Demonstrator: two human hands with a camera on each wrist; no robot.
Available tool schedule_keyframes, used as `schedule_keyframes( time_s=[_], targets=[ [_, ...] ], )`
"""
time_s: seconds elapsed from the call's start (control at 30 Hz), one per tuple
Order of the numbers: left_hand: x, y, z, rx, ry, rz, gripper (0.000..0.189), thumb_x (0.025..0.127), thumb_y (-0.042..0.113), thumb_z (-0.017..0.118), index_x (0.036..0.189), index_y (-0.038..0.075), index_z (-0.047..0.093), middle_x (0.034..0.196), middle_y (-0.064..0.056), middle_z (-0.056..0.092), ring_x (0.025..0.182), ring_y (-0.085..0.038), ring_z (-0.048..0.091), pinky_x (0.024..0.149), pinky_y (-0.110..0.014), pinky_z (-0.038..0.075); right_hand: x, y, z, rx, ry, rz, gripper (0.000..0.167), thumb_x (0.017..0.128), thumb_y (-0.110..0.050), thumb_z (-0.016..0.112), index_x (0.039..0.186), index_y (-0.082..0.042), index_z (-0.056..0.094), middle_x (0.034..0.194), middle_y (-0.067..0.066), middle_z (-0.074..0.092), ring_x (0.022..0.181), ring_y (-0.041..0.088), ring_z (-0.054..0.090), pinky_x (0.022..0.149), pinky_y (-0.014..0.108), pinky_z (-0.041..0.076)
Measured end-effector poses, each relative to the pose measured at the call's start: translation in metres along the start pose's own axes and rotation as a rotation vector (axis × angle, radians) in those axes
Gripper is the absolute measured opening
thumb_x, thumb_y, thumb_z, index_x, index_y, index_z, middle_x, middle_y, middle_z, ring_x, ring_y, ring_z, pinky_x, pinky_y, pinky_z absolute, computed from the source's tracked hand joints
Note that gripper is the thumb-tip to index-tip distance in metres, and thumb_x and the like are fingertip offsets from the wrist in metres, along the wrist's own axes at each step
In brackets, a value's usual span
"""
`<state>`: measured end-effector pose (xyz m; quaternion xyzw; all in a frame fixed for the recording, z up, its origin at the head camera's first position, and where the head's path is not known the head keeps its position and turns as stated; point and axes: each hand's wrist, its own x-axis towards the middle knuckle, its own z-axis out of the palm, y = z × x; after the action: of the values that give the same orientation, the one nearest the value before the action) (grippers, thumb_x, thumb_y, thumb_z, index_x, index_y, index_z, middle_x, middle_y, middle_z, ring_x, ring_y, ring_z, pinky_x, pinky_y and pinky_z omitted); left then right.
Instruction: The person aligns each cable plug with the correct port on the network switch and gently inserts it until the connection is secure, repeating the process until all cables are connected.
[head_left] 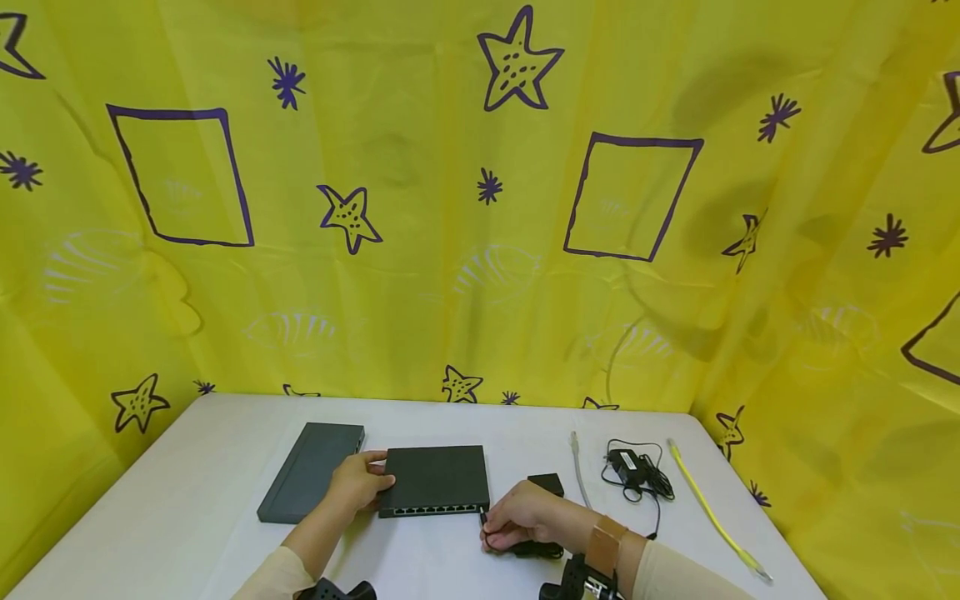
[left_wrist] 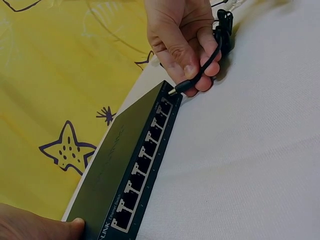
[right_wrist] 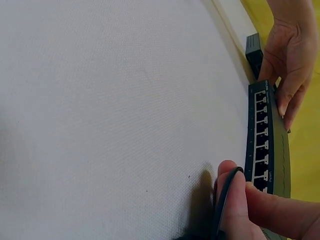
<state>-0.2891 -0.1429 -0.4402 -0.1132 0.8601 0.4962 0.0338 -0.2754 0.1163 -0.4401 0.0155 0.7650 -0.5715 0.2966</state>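
A black Ethernet switch [head_left: 435, 477] lies on the table, its row of ports facing me. My left hand [head_left: 356, 485] grips its left end, the thumb on the top face in the left wrist view. With thumb and fingers my right hand [head_left: 517, 518] pinches the cable just behind a black barrel power plug [left_wrist: 183, 87]. The plug's bare metal tip shows at the right end of the port face, beside the last port. From it, the black cable [left_wrist: 218, 46] runs back over the fingers to a bundle on the table.
A second, dark grey flat box [head_left: 311, 473] lies left of the switch. Behind my right hand sits a black power adapter block [head_left: 547, 483]. Farther right lie a grey network cable [head_left: 577, 467], another adapter with coiled cord [head_left: 633, 471] and a yellow network cable [head_left: 712, 508]. A yellow curtain [head_left: 420, 292] hangs behind the table.
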Motion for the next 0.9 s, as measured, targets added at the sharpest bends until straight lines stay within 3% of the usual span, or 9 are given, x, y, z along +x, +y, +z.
schedule_keyframes(
  time_s=[0.3, 0.53, 0.9],
  targets=[
    [0.0004, -0.0010, -0.0012, -0.020, -0.008, 0.008, 0.050, 0.083, -0.006, 0.071, 0.130, -0.009, 0.055, 0.113, -0.029, 0.063, 0.091, -0.033, 0.068, 0.066, -0.038, 0.061, 0.0024, -0.0006, 0.0028, 0.021, 0.003, 0.010, 0.009, 0.087, 0.011, 0.062, 0.082, 0.006, 0.068, 0.073, 0.011, 0.072, 0.060, 0.010, 0.068, 0.055, 0.015, 0.054],
    [0.0004, -0.0016, -0.0013, -0.024, -0.001, 0.027, 0.048, 0.083, -0.006, 0.071, 0.129, -0.009, 0.057, 0.109, -0.027, 0.065, 0.084, -0.027, 0.069, 0.062, -0.035, 0.060, 0.0037, -0.0007, 0.0023, 0.034, 0.024, 0.037, 0.004, 0.087, 0.008, 0.064, 0.088, 0.008, 0.068, 0.072, 0.008, 0.071, 0.059, 0.009, 0.068, 0.055, 0.014, 0.054],
    [0.0012, -0.0020, -0.0007, -0.013, 0.003, 0.017, 0.048, 0.084, -0.005, 0.071, 0.129, -0.007, 0.057, 0.109, -0.026, 0.065, 0.084, -0.027, 0.068, 0.064, -0.034, 0.060, 0.0029, 0.0027, 0.0002, 0.053, 0.022, -0.015, 0.005, 0.087, 0.009, 0.065, 0.091, 0.010, 0.066, 0.077, 0.013, 0.073, 0.063, 0.012, 0.069, 0.057, 0.017, 0.055]
  ],
)
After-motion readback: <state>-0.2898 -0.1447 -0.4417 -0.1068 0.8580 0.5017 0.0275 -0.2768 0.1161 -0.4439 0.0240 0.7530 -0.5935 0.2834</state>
